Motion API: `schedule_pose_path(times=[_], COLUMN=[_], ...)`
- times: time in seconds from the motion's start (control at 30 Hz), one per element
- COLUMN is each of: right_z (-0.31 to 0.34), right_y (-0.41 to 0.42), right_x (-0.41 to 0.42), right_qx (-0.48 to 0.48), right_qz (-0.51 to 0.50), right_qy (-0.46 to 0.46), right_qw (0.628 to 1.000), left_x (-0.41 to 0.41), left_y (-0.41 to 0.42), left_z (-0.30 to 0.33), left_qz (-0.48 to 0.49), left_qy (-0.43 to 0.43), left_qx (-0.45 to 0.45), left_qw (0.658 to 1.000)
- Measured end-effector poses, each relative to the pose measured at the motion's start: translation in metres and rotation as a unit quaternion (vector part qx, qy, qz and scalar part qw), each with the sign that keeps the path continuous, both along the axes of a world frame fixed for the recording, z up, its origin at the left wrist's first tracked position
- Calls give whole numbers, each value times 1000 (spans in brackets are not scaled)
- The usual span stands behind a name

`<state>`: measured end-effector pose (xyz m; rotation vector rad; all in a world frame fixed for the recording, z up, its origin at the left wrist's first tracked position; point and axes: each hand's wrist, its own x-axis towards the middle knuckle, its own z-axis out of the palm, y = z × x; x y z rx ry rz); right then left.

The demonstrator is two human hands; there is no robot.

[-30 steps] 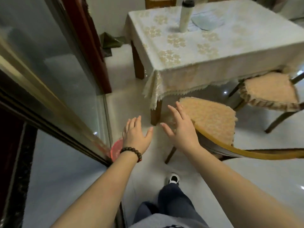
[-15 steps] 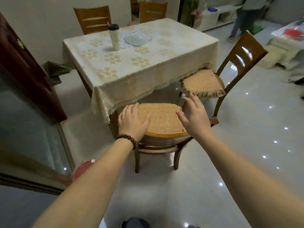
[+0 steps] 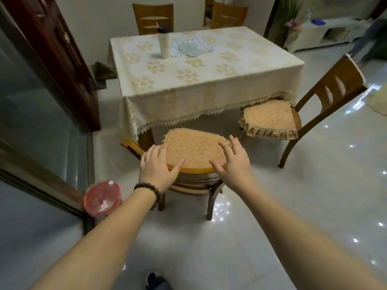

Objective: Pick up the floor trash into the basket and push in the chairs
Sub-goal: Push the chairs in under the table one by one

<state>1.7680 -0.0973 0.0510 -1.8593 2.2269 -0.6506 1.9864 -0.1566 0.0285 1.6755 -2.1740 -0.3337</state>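
Observation:
A wooden chair with an orange cushion (image 3: 194,149) stands right in front of me, its seat partly under the cloth-covered table (image 3: 209,80). My left hand (image 3: 156,170) lies spread over the left end of the chair's curved backrest rail (image 3: 196,170), thumb on the rail. My right hand (image 3: 234,162) is spread at the rail's right end, fingers apart, gripping nothing. A second cushioned chair (image 3: 270,120) stands pulled out and angled at the table's right corner. The basket (image 3: 102,198), lined with a red bag and holding some white trash, sits on the floor at my left.
Two more chairs (image 3: 152,17) stand at the table's far side. A tall bottle (image 3: 164,42) and a mat (image 3: 191,49) are on the table. A glass sliding door (image 3: 37,114) and dark wooden door (image 3: 56,59) flank the left. A green cloth (image 3: 103,74) lies by the wall.
The view has swung from beside the glass door to behind the near chair. Both hands have come over its backrest rail, and the left now rests on it.

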Motion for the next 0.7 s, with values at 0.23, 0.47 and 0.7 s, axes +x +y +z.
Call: schedule_pose_path(times=[0.23, 0.47, 0.7], right_z=[-25, -56, -67], right_y=[-27, -42, -46], right_x=[6, 22, 17], right_qx=[134, 193, 171], right_qz=[75, 67, 70], right_qy=[94, 203, 251], right_qw=[984, 958, 950], left_x=[34, 48, 46], left_y=[-48, -93, -99], left_z=[2, -19, -38], left_qz=[-90, -204, -205], left_qy=[-114, -353, -348], left_qx=[66, 99, 4], left_qw=[987, 908, 915])
